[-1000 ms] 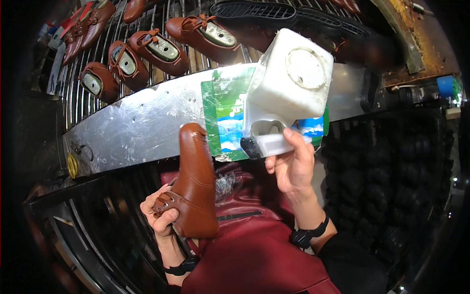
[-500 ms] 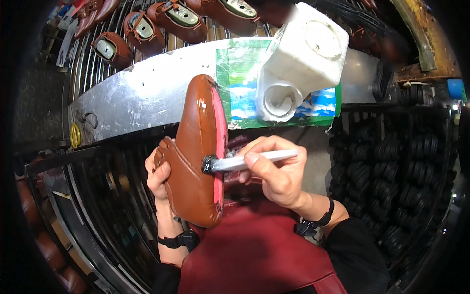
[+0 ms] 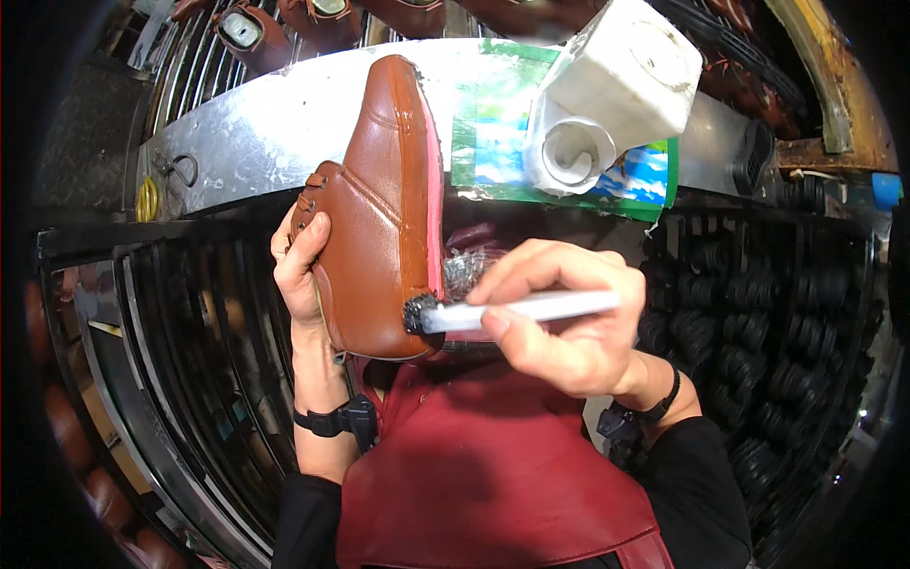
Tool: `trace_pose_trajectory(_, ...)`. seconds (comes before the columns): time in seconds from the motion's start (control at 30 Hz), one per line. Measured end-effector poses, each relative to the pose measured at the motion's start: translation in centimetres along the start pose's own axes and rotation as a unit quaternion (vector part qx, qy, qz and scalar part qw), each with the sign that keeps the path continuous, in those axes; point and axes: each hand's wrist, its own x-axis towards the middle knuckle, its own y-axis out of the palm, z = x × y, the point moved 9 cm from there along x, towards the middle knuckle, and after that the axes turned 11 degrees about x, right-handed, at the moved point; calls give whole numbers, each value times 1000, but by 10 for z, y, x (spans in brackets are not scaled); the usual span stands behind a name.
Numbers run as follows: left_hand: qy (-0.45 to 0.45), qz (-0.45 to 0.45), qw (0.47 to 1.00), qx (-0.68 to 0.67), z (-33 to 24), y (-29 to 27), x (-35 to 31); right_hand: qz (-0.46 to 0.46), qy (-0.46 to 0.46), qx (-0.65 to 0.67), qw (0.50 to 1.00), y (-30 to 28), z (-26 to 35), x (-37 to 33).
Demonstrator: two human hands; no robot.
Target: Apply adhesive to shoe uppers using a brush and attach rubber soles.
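A brown leather lace-up shoe [image 3: 374, 218] is held on its side in front of me, toe pointing away, with a pink strip along its right edge where the sole side shows. My left hand [image 3: 301, 256] grips it at the laces, thumb on the leather. Between the fingers of my right hand [image 3: 569, 313] is a brush [image 3: 526, 309] with a pale handle. Its black bristles touch the lower edge of the shoe, close to the heel. A glossy wet-looking band runs along that edge. The palm side of my left hand is hidden behind the shoe.
Beyond the shoe lies a metal bench [image 3: 275, 114] with a white plastic container [image 3: 626, 76] on a green-and-blue sheet [image 3: 498, 142]. Yellow-handled scissors [image 3: 149, 199] rest at its left end. Brown shoes [image 3: 251, 38] stand on a rack behind. Black soles [image 3: 749, 294] fill the right side.
The brush has moved along the edge from the middle of the shoe to near the heel. In the view, the shoe sits farther up, and the bench has shifted up too.
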Motion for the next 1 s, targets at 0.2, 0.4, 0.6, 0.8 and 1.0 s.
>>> trace_pose_trajectory(0.2,-29,-11,993,-117,1,12,-6,76,-74,-26,994,2,35,13)
trace_pose_trajectory(0.4,233,-27,832,502,-12,14,-27,163,-130,33,977,-5,39,49)
trace_pose_trajectory(0.6,225,27,797,560,-27,63,-23,69,-38,59,995,-55,-10,118)
trace_pose_trajectory(0.8,79,-150,984,-56,-31,-29,22,-174,146,343,912,-11,-101,72)
trace_pose_trajectory(1.0,265,-295,880,261,-172,-103,95,-320,154,344,869,-42,-93,44)
